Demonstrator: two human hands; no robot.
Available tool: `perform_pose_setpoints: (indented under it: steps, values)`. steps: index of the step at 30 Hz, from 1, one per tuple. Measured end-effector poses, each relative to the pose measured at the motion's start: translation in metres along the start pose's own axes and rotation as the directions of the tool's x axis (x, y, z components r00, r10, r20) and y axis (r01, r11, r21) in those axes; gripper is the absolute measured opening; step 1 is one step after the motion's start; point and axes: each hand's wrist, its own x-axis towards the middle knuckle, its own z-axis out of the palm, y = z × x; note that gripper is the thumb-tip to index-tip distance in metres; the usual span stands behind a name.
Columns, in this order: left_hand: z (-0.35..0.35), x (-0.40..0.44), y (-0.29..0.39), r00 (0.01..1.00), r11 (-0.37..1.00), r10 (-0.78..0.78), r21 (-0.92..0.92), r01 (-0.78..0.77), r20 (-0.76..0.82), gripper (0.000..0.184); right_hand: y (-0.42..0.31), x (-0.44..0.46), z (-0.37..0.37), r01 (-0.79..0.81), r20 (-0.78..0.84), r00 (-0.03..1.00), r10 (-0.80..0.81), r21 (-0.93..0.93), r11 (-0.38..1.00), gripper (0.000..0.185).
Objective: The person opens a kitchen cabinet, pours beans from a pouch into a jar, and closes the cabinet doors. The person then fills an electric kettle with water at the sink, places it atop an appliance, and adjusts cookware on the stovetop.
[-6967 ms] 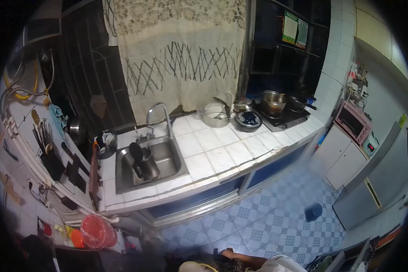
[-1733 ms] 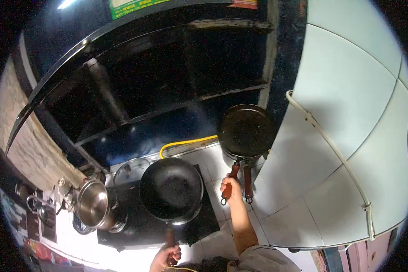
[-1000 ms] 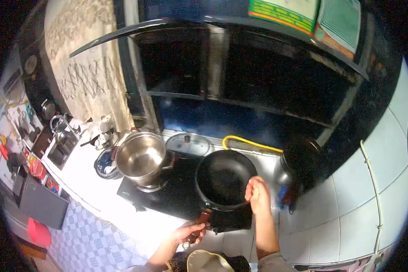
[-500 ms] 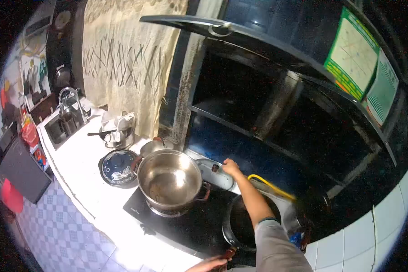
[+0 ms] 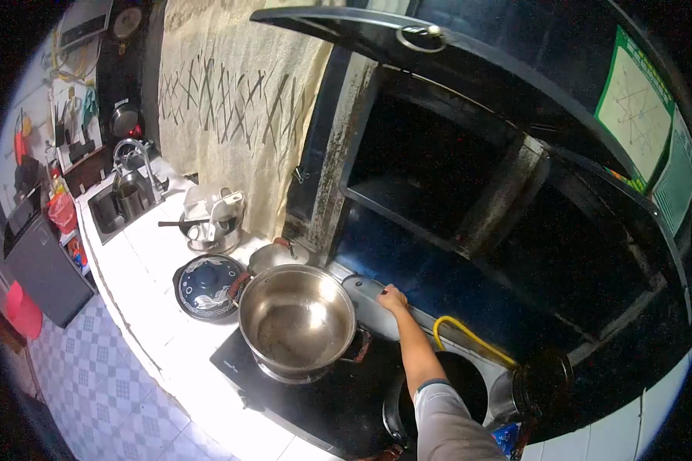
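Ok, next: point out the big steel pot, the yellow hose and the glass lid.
Big steel pot [image 5: 286, 321], head view: its inner bottom.
Yellow hose [image 5: 480, 339], head view: middle of its sloping stretch.
Glass lid [image 5: 370, 309], head view: its upper surface.

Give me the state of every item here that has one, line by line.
Glass lid: gripped at the top by the right hand
Large steel pot: upright, uncovered
Blue patterned pot: lid on
Black wok: uncovered, partly hidden
Faucet: running or off, cannot tell
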Motion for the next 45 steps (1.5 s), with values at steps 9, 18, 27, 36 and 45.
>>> perform_pose_setpoints:
  steps: [9,18,27,36,45]
  values:
    - [0.013,0.002,-0.008,1.0,0.996,-0.008,0.09,0.008,-0.005,0.051,-0.005,-0.016,-0.09,0.093,0.026,0.994,-0.102,0.221,0.971,0.028]
    - [0.013,0.03,-0.053,0.993,0.958,0.107,0.261,-0.117,0.052,0.044,0.053,-0.145,-0.185,0.161,-0.229,0.966,-0.119,0.174,0.972,0.03]
    - [0.059,0.025,-0.071,0.984,0.918,-0.013,0.389,0.082,-0.177,0.026,0.224,-0.272,-0.278,-0.153,-0.413,0.897,0.159,0.046,0.987,0.035]
    - [0.045,0.043,-0.095,1.0,0.958,-0.008,0.288,0.006,0.005,0.033,0.361,-0.297,-0.285,-0.579,-0.525,0.665,0.531,0.088,0.811,0.047]
    - [0.056,0.053,-0.098,0.987,0.948,-0.023,0.311,0.073,-0.159,0.028,0.421,-0.267,-0.267,-0.69,-0.456,0.544,0.704,0.234,0.685,0.044]
